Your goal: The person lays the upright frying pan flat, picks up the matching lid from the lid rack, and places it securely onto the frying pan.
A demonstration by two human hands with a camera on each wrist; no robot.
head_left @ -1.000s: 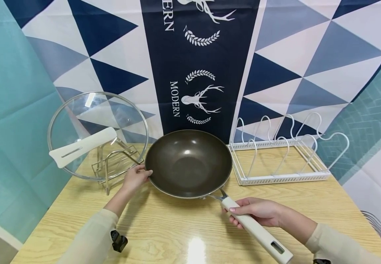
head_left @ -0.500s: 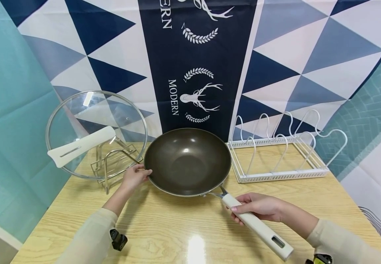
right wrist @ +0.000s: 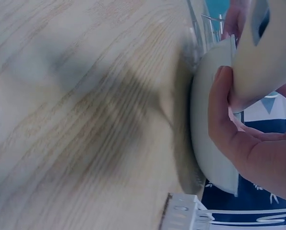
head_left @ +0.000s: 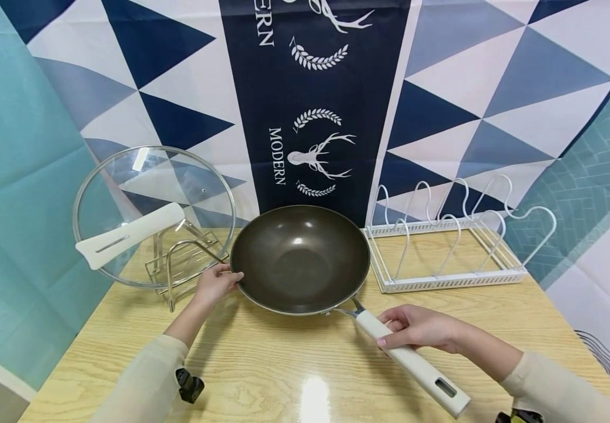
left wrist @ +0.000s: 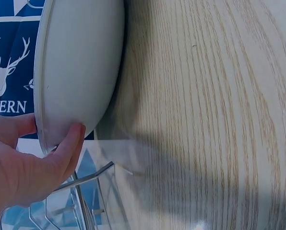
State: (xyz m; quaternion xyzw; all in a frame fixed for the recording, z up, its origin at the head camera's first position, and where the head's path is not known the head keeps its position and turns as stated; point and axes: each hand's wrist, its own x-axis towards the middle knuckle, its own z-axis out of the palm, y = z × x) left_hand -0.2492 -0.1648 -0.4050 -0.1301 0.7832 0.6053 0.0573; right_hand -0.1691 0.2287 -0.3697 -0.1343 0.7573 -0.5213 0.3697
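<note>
A dark-lined wok [head_left: 301, 258] with a pale outer wall [left wrist: 80, 62] and a long cream handle [head_left: 411, 364] sits at the back middle of the table. My left hand [head_left: 216, 286] pinches its left rim; in the left wrist view the thumb and fingers lie on either side of that rim. My right hand [head_left: 424, 329] holds the handle partway along, thumb on top and fingers reaching beneath. The right wrist view shows one fingertip [right wrist: 223, 79] against the handle, with the wok's pale side [right wrist: 212, 120] behind it.
Left of the wok, a glass lid [head_left: 151, 170] with a cream grip [head_left: 130, 235] leans upright in a metal wire rack [head_left: 178, 264]. To the right stands a white rack [head_left: 455, 282] with several looped dividers. A patterned cloth [head_left: 315, 82] hangs behind the table [head_left: 262, 376].
My right hand has shifted slightly up and to the right on the handle, its grip looser than before. The left hand and the wok stay nearly still. The view has tilted slightly.
</note>
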